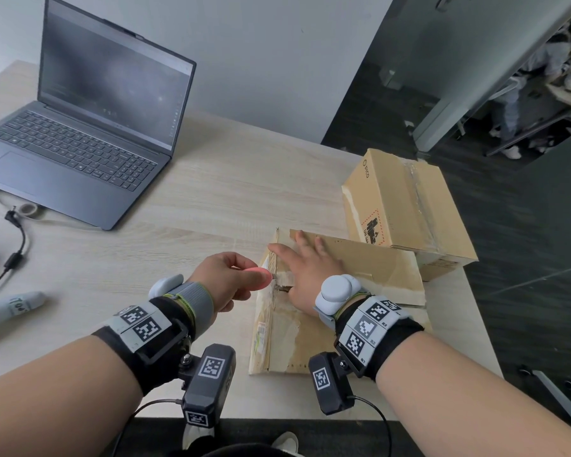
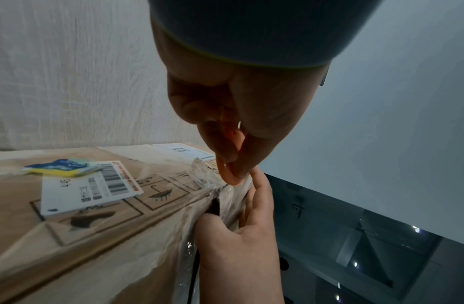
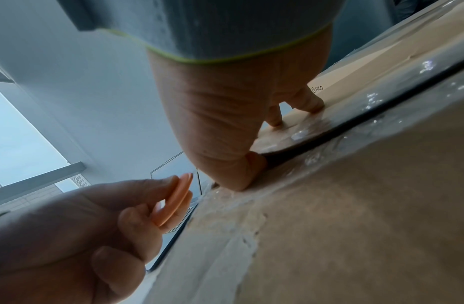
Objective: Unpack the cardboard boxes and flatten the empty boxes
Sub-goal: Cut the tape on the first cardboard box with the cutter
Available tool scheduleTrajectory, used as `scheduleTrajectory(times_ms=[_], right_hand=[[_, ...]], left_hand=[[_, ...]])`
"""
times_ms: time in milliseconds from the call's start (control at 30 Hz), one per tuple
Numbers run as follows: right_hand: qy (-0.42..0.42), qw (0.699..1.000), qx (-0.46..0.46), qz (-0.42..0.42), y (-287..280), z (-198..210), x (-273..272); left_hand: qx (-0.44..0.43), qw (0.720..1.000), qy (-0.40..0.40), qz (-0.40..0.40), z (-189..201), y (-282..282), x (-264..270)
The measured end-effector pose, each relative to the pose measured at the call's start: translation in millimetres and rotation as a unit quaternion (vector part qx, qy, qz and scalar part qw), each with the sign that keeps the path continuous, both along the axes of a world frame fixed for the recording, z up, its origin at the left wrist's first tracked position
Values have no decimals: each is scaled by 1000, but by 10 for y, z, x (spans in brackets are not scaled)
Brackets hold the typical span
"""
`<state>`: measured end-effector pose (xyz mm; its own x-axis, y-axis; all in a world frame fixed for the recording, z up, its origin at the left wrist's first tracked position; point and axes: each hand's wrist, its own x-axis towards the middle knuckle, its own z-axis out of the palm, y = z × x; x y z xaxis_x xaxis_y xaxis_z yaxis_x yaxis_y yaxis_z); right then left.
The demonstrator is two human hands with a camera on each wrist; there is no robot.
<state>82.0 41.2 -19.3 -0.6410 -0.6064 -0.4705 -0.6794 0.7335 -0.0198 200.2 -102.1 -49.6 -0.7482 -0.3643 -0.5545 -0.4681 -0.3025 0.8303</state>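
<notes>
A taped cardboard box (image 1: 310, 328) lies on the table (image 1: 211, 192) in front of me, its far flap partly raised. My left hand (image 1: 231, 278) pinches a small round orange cutter (image 1: 261, 277) at the box's left edge, its tip at the clear tape (image 2: 202, 174) on the seam. My right hand (image 1: 307, 268) lies flat on the box top with fingers spread, the thumb at the dark gap (image 3: 277, 158) between the flaps. In the right wrist view the cutter (image 3: 173, 201) sits between the left thumb and fingers. A second, closed box (image 1: 406, 209) stands behind.
An open laptop (image 1: 89, 127) stands at the back left, with a cable (image 1: 17, 249) and a white handheld device (image 1: 4, 311) near the left edge. The table ends just right of the boxes, above dark floor (image 1: 524, 258). Labels (image 2: 90, 185) are stuck on the box's side.
</notes>
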Motion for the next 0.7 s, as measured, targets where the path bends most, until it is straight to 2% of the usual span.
scheduleTrajectory(times_ms=[300,500,700], right_hand=[[-6,1000,1,-1,6,8,4],[-6,1000,-6,-5,6,-2,16],[-16,1000,0,-7,6,48,28]], left_hand=[[41,999,-11,18,13,-1,-54],[24,998,-23,44,36,28,-68],[18,999,-32,23,45,76,-78]])
